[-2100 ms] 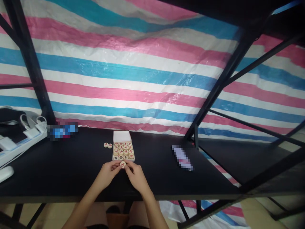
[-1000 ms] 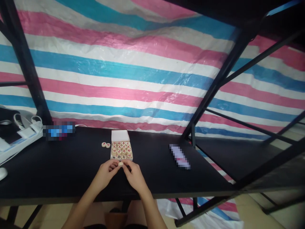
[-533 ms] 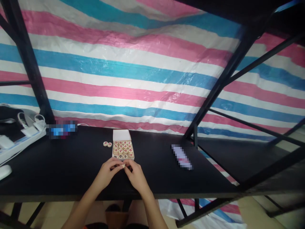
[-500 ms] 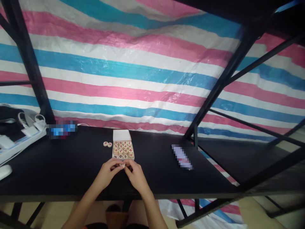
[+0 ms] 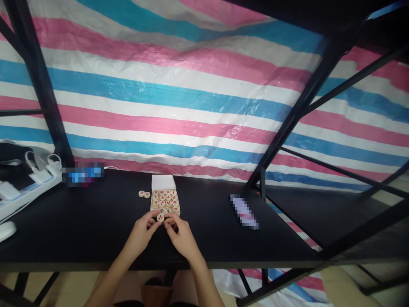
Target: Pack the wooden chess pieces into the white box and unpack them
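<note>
My left hand (image 5: 145, 226) pinches a round xiangqi piece (image 5: 160, 218) between thumb and fingers, its red character facing up. My right hand (image 5: 179, 232) is just right of that piece, fingers slightly parted; whether a fingertip touches the piece I cannot tell. Right behind both hands is a white open box (image 5: 179, 209) filled with rows of xiangqi pieces, mostly red-marked, a few black ones in the near row partly hidden by my fingers. Its lid (image 5: 163, 182) is folded back. Two more red-marked pieces (image 5: 144, 194) lie side by side to the left of the box.
The black desk (image 5: 204, 238) carries a blurred-out pale object (image 5: 244, 212) at right and another blurred item (image 5: 83, 175) at left. A white power strip (image 5: 38, 185) with plugs and a white mouse-like object (image 5: 7, 231) sit far left. Black posts and a striped sheet (image 5: 166, 94) stand behind.
The piece was between both hands' fingertips, seen edge-on. Now it is turned face up in my left hand, and my right fingers have moved slightly apart from it.
</note>
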Demonstrator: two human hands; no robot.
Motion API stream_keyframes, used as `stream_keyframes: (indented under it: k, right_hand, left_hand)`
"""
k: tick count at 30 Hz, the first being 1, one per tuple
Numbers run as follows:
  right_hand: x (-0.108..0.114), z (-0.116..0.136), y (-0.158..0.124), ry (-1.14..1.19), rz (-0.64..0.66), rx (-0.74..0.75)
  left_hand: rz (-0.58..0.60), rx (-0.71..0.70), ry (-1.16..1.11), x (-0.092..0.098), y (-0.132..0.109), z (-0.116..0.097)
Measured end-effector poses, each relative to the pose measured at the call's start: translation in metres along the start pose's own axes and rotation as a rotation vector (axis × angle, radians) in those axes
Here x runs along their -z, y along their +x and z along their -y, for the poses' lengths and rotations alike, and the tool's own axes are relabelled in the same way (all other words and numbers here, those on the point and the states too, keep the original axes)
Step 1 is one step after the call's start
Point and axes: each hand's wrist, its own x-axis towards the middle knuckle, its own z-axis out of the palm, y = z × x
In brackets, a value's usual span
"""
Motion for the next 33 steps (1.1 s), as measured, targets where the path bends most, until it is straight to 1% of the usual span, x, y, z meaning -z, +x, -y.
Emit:
stream_keyframes:
  k: [3, 7, 10, 13, 18, 24, 30, 33]
  right_hand:
    - [0.002, 0.003, 0.0, -0.024, 0.062, 0.037]
    - [0.002, 0.001, -0.001, -0.058, 0.078, 0.081]
    - [0.0, -0.005, -0.001, -0.047, 0.042, 0.059]
    - [-0.002, -0.01, 0.001, -0.018, -0.019, 0.016]
    - [-0.005, -0.015, 0.004, -0.054, -0.102, -0.049]
    - [-0.008, -0.019, 0.005, -0.125, -0.127, -0.033]
    - [-0.011, -0.02, 0.005, -0.233, -0.132, -0.004]
    - [-0.012, -0.018, 0.005, -0.267, -0.144, -0.011]
  left_hand:
    - [0.0, 0.0, 0.006, 0.001, 0.0, 0.003]
    - [0.02, 0.0, 0.007, 0.001, 0.0, 0.002]
    - [0.028, -0.025, -0.021, 0.0, 0.0, -0.001]
    - [0.008, -0.061, -0.016, -0.002, 0.0, -0.001]
    - [0.014, -0.06, 0.039, -0.003, 0.001, 0.003]
    - [0.06, -0.034, 0.071, -0.002, 0.002, -0.001]
    - [0.059, -0.021, 0.097, -0.002, 0.002, -0.006]
    - [0.061, -0.013, 0.108, -0.002, 0.002, -0.006]
